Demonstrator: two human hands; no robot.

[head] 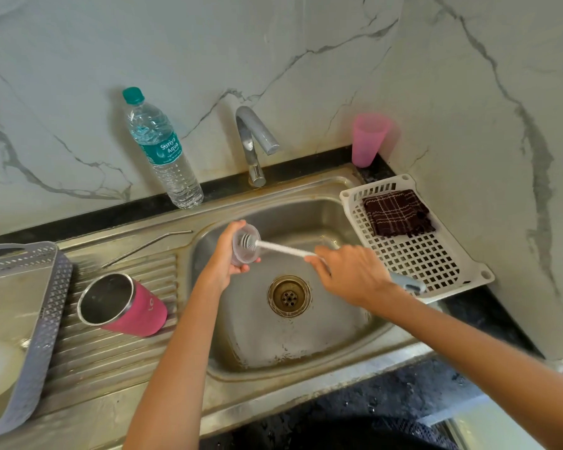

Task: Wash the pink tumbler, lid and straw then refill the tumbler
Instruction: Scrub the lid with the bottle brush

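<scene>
Left hand [228, 251] over the sink [306, 339] basin, fingers curled round the clear lid [246, 246], hollow side turned toward the right hand [351, 274] to let bristles in. Right hand closed round the handle of a bottle brush [283, 250], brush head pushed into the lid. Both held above the drain [289, 297], probably to keep drips in the basin. Left of the left hand, on the ribbed drainboard [111, 349]: pink tumbler [124, 306] on its side, mouth open, likely laid down to drain. Well beyond the left hand: water bottle [163, 147], upright and capped, seemingly kept for the refill. Left of the lid, just beyond the tumbler: metal straw [147, 246], lying flat, in neither hand.
</scene>
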